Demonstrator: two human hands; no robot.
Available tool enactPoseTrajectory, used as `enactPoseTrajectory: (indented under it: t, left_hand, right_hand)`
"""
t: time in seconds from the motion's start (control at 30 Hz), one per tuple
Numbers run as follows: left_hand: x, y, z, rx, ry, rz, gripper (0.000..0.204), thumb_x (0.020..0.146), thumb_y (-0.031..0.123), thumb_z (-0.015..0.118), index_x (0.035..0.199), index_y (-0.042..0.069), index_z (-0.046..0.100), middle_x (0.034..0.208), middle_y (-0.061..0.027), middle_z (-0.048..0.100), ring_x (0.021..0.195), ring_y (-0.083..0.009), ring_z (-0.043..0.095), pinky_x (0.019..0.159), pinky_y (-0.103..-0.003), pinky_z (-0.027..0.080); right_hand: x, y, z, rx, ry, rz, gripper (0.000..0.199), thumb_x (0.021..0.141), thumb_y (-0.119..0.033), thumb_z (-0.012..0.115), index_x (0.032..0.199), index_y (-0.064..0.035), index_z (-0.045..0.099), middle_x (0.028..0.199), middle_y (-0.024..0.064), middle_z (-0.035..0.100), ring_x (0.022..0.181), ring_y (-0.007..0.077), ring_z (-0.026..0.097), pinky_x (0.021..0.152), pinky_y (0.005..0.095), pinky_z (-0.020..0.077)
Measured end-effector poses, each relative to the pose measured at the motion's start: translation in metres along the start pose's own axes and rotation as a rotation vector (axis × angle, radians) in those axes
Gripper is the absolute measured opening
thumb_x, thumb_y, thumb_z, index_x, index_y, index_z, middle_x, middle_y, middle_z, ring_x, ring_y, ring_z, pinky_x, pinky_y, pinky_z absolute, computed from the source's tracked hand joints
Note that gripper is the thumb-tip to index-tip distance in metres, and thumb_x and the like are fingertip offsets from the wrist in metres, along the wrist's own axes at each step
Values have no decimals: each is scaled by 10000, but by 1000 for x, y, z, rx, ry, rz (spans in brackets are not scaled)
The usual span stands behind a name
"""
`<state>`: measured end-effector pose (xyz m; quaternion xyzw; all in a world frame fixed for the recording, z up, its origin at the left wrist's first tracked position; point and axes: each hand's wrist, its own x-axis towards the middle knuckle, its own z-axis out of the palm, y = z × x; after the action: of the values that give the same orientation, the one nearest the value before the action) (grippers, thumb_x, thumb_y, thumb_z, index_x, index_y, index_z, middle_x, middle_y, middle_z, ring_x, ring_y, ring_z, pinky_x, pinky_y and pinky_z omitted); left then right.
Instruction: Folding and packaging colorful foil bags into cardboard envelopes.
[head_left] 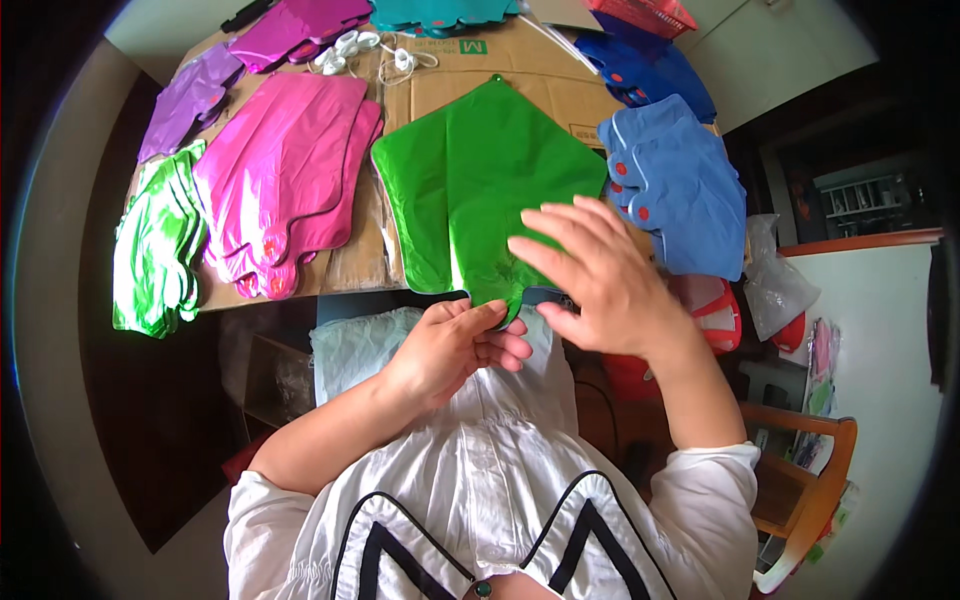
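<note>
A flat green foil balloon [490,180], roughly five-sided, lies over the near edge of the cardboard-covered table. My left hand [465,345] pinches its short neck at the bottom, thumb on top and fingers underneath. Over the balloon's lower right part, my right hand [600,270] is spread with fingers apart and holds nothing. Whether its fingertips touch the foil, I cannot tell. A dark edge shows beneath the balloon by the neck; what it belongs to is hidden.
Left of the balloon lie stacks of pink foil [285,170], bright green foil [160,240] and purple foil [190,100]. Blue foil pieces [680,190] overhang the right side. White cords [350,45] and teal foil [440,12] sit farther back. A wooden chair [825,480] stands at lower right.
</note>
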<state>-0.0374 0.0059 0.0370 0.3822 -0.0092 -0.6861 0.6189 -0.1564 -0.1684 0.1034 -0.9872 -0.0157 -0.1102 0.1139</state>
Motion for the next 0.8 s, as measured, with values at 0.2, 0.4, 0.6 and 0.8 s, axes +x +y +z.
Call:
enactPoseTrajectory:
  t: [0.2, 0.4, 0.6, 0.8]
  left_hand:
    - [-12, -2, -14, 63, -6, -33, 289, 990, 225, 485, 1025, -42, 589, 888, -160, 676, 765, -227, 672, 751, -327, 544]
    - [0, 7, -42, -388, -273, -237, 319, 970, 290, 486, 1110, 23, 587, 1068, -206, 638, 961, -339, 644, 906, -485, 494]
    - [18, 4, -28, -158, -152, -254, 257, 940, 219, 584, 1093, 12, 580, 928, -101, 614, 825, -228, 650, 802, -391, 565]
    - [16, 3, -25, -132, -156, -211, 219, 979, 193, 516, 1063, 2, 583, 947, -103, 631, 805, -223, 639, 799, -406, 560]
  right_hand:
    - [-18, -9, 57, -178, 297, -210, 205, 785, -120, 619, 971, -42, 658, 944, 63, 619, 892, 218, 604, 840, 415, 464]
    - [-19, -15, 67, -199, 301, -252, 170, 808, -137, 597, 929, -35, 658, 932, 73, 629, 868, 214, 609, 794, 388, 469]
    - [-15, -13, 60, -201, 322, -316, 143, 761, -128, 625, 863, -28, 632, 840, 54, 601, 822, 200, 599, 802, 372, 461]
    - [-15, -13, 56, -150, 269, -313, 145, 753, -123, 645, 866, -33, 632, 841, 49, 596, 836, 203, 598, 820, 377, 455]
